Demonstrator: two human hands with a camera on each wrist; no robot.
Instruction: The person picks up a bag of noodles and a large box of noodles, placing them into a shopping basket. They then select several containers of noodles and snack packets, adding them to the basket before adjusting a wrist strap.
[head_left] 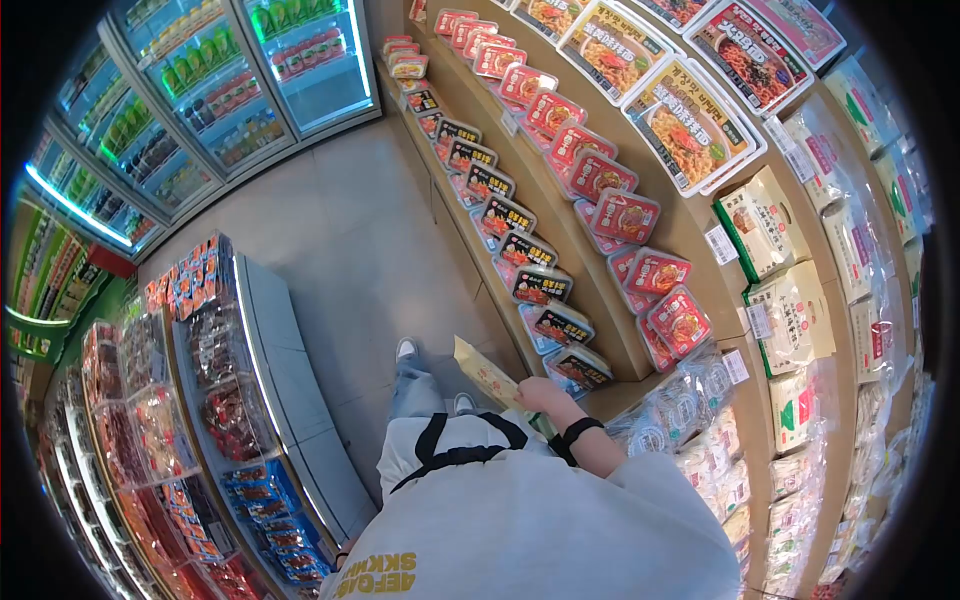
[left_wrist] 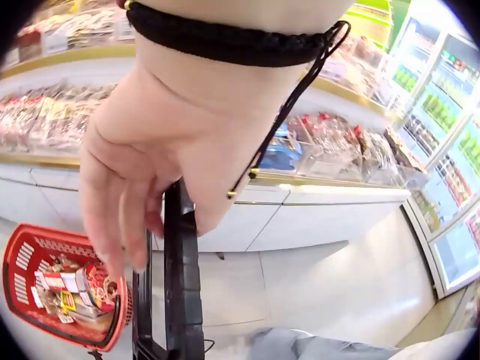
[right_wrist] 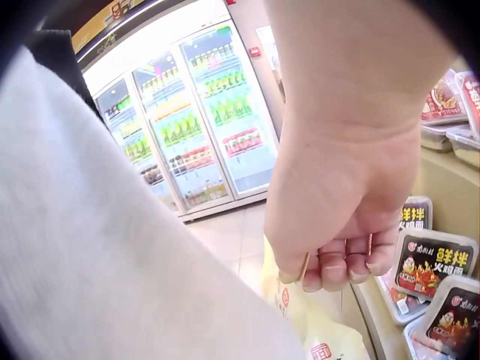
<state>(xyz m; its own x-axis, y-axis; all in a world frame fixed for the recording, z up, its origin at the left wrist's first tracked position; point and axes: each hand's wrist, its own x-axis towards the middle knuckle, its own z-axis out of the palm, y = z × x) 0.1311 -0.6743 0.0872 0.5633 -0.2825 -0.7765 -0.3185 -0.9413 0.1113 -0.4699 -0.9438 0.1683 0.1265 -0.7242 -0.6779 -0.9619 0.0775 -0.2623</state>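
My right hand [head_left: 550,400] pinches the top edge of a pale yellow package [head_left: 487,374] in the head view. Seen from the right wrist, this hand [right_wrist: 349,202] has its fingertips curled at the edge of the package [right_wrist: 319,330], which hangs below with red print on it. The left wrist view shows my left hand [left_wrist: 161,150] with the thumb and some fingers round a long black handle [left_wrist: 182,285], other fingers hanging loosely beside it. My left hand does not show in the head view.
A red basket [left_wrist: 120,319] with several packs stands on the floor by the handle. Shelves of red trays [head_left: 600,175] and black-labelled trays [head_left: 505,215] run along the right. A low display unit [head_left: 290,390] stands left, and glass-door fridges [head_left: 240,120] line the back.
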